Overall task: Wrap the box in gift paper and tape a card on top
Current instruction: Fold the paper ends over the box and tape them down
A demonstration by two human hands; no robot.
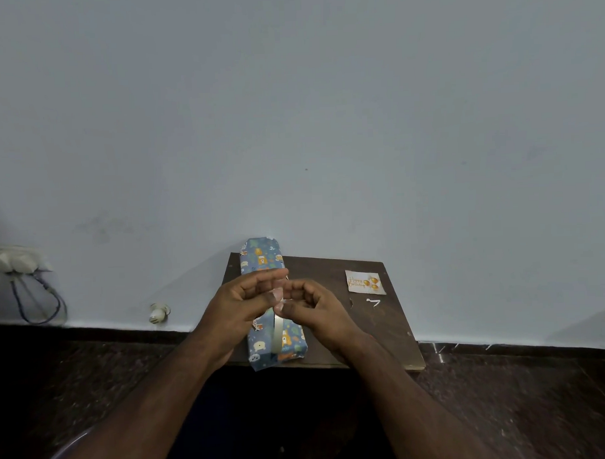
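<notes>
Above the middle of the wrapped box (275,336), both hands meet, fingertips close together. On the left hand (240,302) the fingers (268,277) reach forward, nearly straight and slightly blurred, with the thumb tucked under them toward the other hand. On the right hand (314,304) the fingers (301,287) are curled inward, and the thumb (290,308) lies against the tip of the left thumb. Something pale and shiny shows between the fingertips, perhaps a bit of tape, but I cannot tell for sure what it is or which hand has hold of it. Both bare forearms come up from the bottom of the view and converge over the box.

Beneath the hands, the box lies lengthwise, running away from the person toward the wall (297,109). It is covered in blue gift paper printed with small orange, white and green figures. A pale strip (277,333) runs along the top seam on the near half. Its far end is folded shut and sticks out past the far edge of the counter (330,273), a small dark brown wooden surface; its near end slightly overhangs the near edge.

To the right of the box, well apart from it, a small cream card (363,282) with "Happy Birthday" lettering and gold balloons lies flat on the counter. Just nearer than the card sits a tiny white scrap (374,301).

Far left on the wall, a white socket strip (14,260) carries a looping blue cable (39,300). A small white plug (159,313) sits low on the wall near the dark floor.
</notes>
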